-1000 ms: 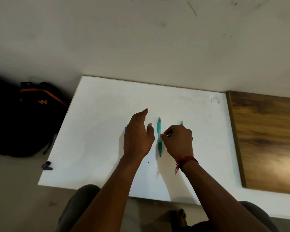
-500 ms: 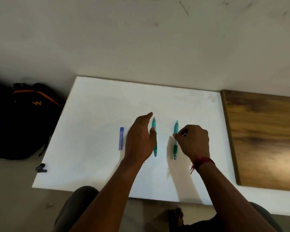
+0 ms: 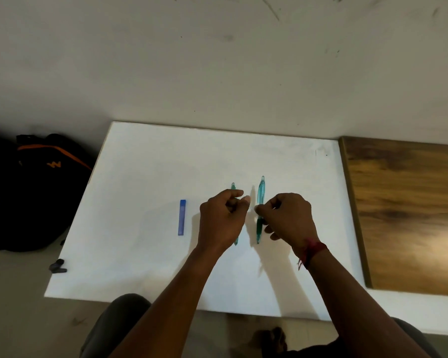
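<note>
Two teal pens lie lengthwise on a white board (image 3: 140, 177). My right hand (image 3: 287, 218) pinches the right teal pen (image 3: 261, 192) near its middle, and a shadow shows just left of the pen's far end. My left hand (image 3: 221, 220) hovers over the left teal pen (image 3: 233, 186) with its fingers curled and thumb against the forefinger. Only that pen's two ends show past the hand, and no grip on it is visible. A small blue case (image 3: 182, 217) lies to the left of my left hand.
A wooden board (image 3: 404, 215) lies against the white board's right edge. A black backpack (image 3: 23, 192) with orange trim sits on the floor at the left. A small dark object (image 3: 57, 266) lies by the board's left front edge. The wall rises just behind.
My left hand's fingers have curled from straight. My right hand has taken hold of the right pen and shifted it closer to the left pen.
</note>
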